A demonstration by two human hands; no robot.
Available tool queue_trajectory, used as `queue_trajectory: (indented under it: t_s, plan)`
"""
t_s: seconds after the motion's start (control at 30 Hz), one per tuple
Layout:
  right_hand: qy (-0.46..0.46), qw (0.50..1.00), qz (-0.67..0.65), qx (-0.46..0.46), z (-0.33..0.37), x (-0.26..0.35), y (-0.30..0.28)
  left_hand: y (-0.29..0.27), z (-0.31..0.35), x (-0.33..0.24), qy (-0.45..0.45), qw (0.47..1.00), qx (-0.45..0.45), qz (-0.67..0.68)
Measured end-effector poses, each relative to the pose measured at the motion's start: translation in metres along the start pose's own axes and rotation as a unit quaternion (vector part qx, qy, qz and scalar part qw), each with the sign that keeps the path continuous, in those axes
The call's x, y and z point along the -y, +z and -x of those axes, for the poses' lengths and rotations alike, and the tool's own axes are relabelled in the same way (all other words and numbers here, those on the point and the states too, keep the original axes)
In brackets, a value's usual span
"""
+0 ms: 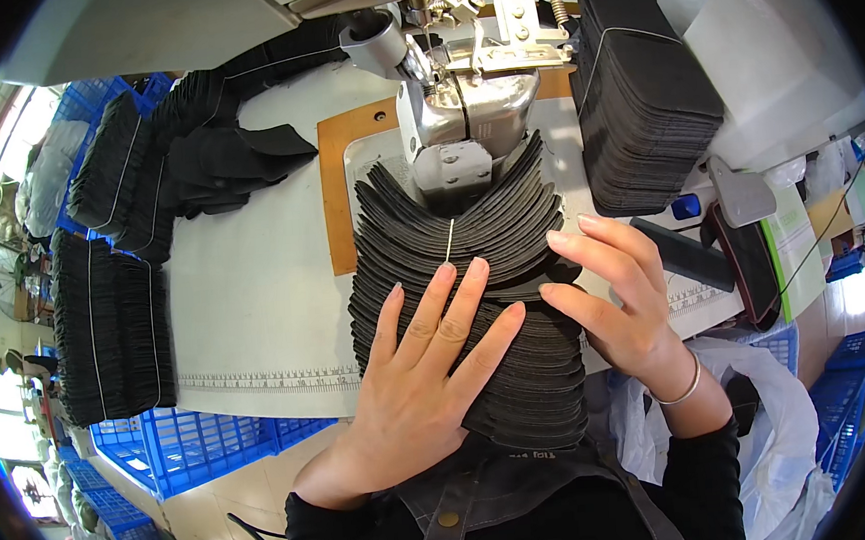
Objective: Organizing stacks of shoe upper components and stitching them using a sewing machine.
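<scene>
A long fanned stack of curved black fabric pieces runs from the sewing machine down toward my apron. My left hand lies flat on the stack with its fingers spread. By its fingertips a thin pale strip lies along the pieces. At the stack's right edge, the fingertips of my right hand touch the pieces, thumb and fingers apart. A piece near the right thumb stands slightly apart from those around it. Just beyond the stack sits the metal arm of the sewing machine.
Tied bundles of black pieces line the left side, with loose black pieces beside them. Another tied stack stands right of the machine. A ruler strip edges the white table. Blue crates stand below; a plastic bag hangs right.
</scene>
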State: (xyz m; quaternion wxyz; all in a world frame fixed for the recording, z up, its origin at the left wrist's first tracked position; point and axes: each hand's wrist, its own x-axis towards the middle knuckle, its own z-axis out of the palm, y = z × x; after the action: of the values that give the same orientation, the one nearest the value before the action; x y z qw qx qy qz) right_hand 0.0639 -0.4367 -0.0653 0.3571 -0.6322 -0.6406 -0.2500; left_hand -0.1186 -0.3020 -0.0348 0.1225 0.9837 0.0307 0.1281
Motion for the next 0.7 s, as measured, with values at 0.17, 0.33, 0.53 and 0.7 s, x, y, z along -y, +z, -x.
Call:
queue_trajectory:
  t_s: [0.17, 0.33, 0.53, 0.7]
  plan:
    - [-0.023, 1.0, 0.02, -0.007, 0.0007, 0.0012, 0.0018, 0.0022, -0.0001, 0.0034, 0.008, 1.0, -0.001, 0.004]
    - [-0.045, 0.998, 0.045, -0.009, 0.0025, -0.0005, 0.0029, 0.0033, 0.0008, 0.0043, 0.011, 1.0, -0.004, 0.009]
    - [-0.065, 0.996, 0.048, -0.024, 0.0028, -0.0025, 0.0052, 0.0034, 0.0007, 0.0044, 0.01, 1.0, -0.007, 0.018]
    - [-0.062, 0.998, 0.007, -0.012, -0.0001, -0.0047, 0.0039, 0.0037, 0.001, 0.0058, 0.015, 1.0, -0.003, 0.005]
